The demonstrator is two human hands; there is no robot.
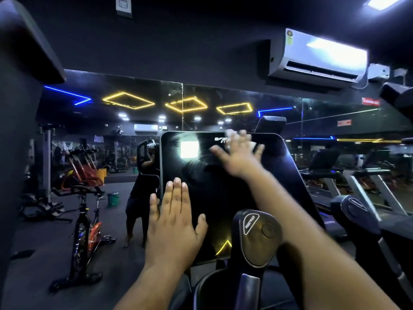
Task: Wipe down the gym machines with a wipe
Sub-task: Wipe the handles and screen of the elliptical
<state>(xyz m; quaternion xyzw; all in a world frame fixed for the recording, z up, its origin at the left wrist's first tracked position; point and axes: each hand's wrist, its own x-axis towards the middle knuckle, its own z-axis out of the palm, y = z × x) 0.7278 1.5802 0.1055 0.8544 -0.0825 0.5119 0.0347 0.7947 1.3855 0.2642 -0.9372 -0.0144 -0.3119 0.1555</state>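
Pressing my right hand (pixel 238 153) flat, fingers spread, on a white wipe (pixel 230 133) at the top edge of the black console screen (pixel 214 193) of the gym machine; wipe mostly hidden under my palm, only bits poke out above and right of my fingers. Hand is motion-blurred. My left hand (pixel 176 222) lies flat on the lower left of the screen, fingers straight and together, thumb out, holding nothing. Resistance knob handle (pixel 257 236) sits just below the screen, between my forearms. Spin bike (pixel 86 231) stands on the floor to the left, green bucket (pixel 112 199) behind it, treadmills (pixel 362 182) to the right, air conditioner (pixel 317 57) on the wall above, mirror (pixel 134 121) across the wall.
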